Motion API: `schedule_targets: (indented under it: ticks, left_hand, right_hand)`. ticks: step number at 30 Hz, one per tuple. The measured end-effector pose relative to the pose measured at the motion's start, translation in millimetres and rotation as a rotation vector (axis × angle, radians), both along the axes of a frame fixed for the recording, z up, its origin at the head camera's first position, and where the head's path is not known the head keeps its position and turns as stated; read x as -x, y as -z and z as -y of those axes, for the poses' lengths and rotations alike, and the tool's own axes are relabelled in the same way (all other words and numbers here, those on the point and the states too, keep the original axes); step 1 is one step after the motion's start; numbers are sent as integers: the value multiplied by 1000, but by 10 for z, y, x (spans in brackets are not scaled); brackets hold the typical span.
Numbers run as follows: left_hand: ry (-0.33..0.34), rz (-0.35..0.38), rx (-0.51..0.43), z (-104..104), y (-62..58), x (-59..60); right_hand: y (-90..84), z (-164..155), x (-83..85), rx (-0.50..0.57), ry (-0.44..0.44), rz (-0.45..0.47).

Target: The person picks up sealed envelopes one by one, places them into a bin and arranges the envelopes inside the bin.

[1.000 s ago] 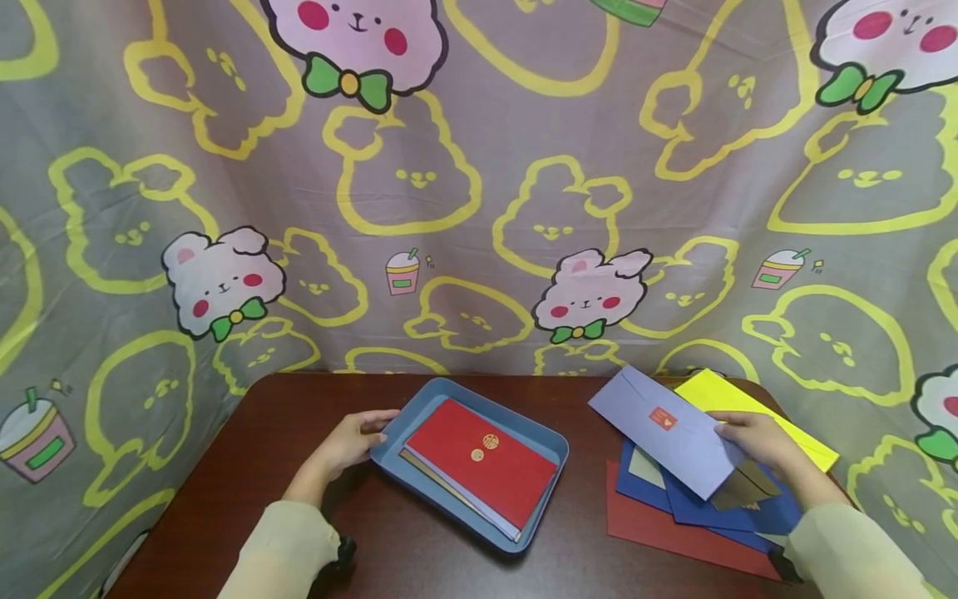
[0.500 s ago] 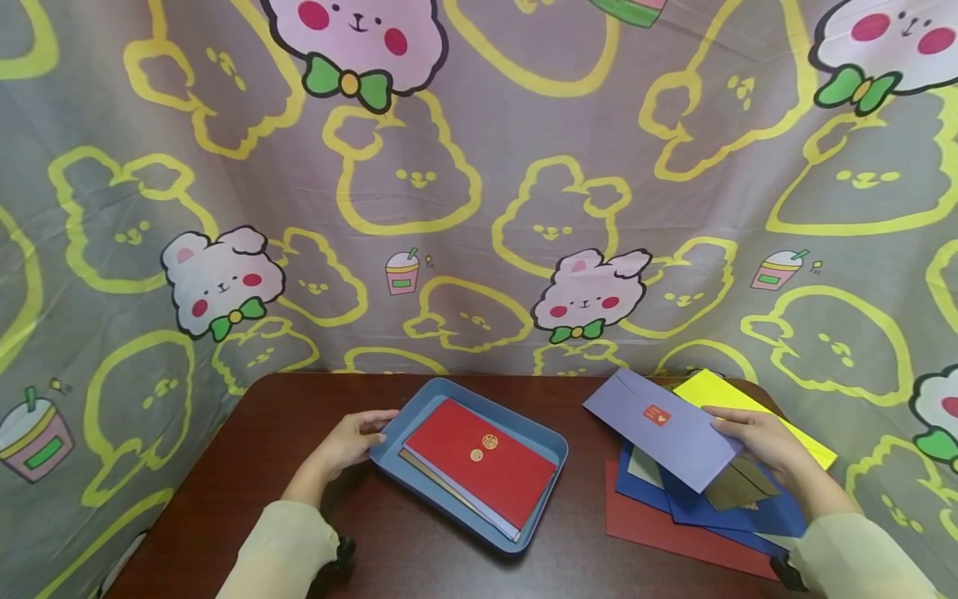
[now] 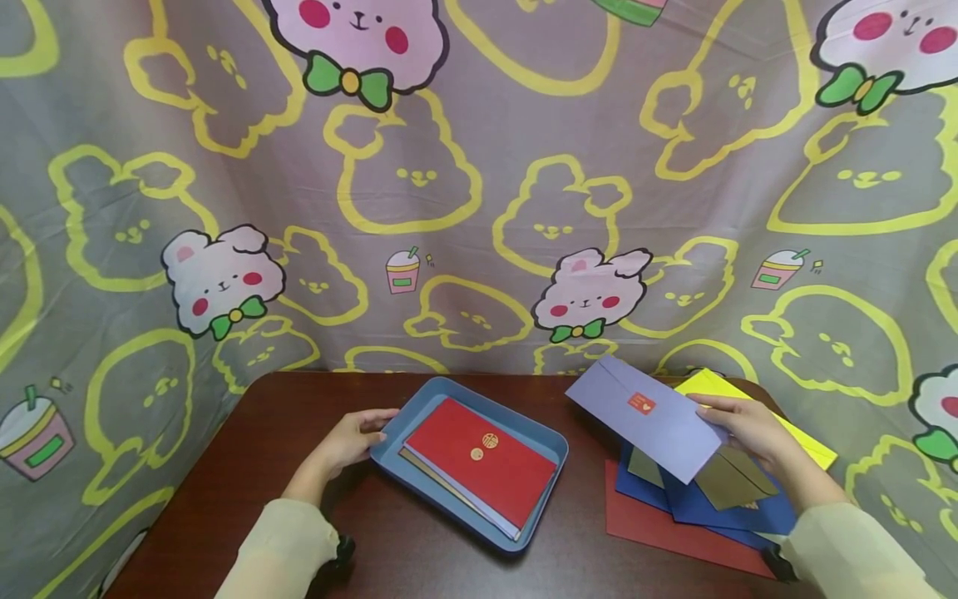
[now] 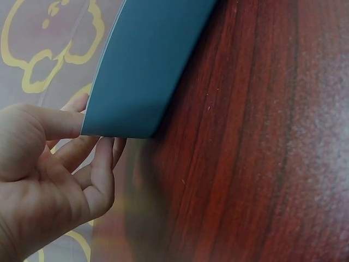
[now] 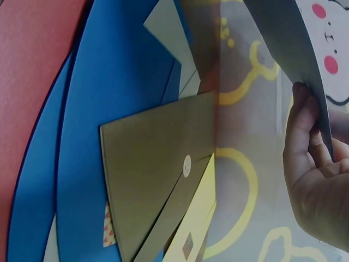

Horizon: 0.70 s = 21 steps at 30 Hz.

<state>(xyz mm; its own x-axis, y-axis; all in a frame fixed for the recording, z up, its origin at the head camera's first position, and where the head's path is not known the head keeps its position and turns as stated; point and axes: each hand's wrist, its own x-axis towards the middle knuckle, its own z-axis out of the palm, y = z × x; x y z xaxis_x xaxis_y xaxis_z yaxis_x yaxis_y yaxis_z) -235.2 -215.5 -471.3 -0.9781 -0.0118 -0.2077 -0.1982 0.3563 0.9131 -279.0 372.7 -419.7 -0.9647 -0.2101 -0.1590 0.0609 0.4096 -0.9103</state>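
Note:
My left hand [image 3: 350, 441] holds the left corner of a blue-grey tray [image 3: 552, 443], its thumb and fingers at the wall of the tray in the left wrist view. Inside lies a red envelope [image 3: 456, 466] with gold round marks, on top of a lilac and a tan one that show only at their edges. On the right, my right hand [image 3: 737, 424] pinches a lilac envelope [image 3: 636, 437] with a red heart sticker, raised above a loose pile. Its dark underside shows in the right wrist view, between thumb and fingers [image 5: 302, 128].
Beneath the raised envelope, the pile holds a brown envelope [image 3: 733, 478], blue envelopes [image 3: 696, 507], a large red one [image 3: 636, 516] and a yellow one [image 3: 793, 420]. The dark wooden table [image 3: 314, 399] ends at a patterned curtain [image 3: 479, 208] behind.
My right hand has carried the lilac envelope a little leftward and up, uncovering more of the brown envelope. The left hand and the tray have stayed where they were.

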Motion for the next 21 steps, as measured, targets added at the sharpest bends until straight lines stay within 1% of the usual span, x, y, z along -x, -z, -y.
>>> schedule_targets:
  ticks: [9, 21]
  left_hand:
    - [-2, 3, -3, 1, -4, 1]
    - [-13, 10, 5, 4, 24, 15]
  right_hand:
    - [-38, 202, 13, -26, -42, -26]
    - [-64, 548, 11, 49, -130, -32]
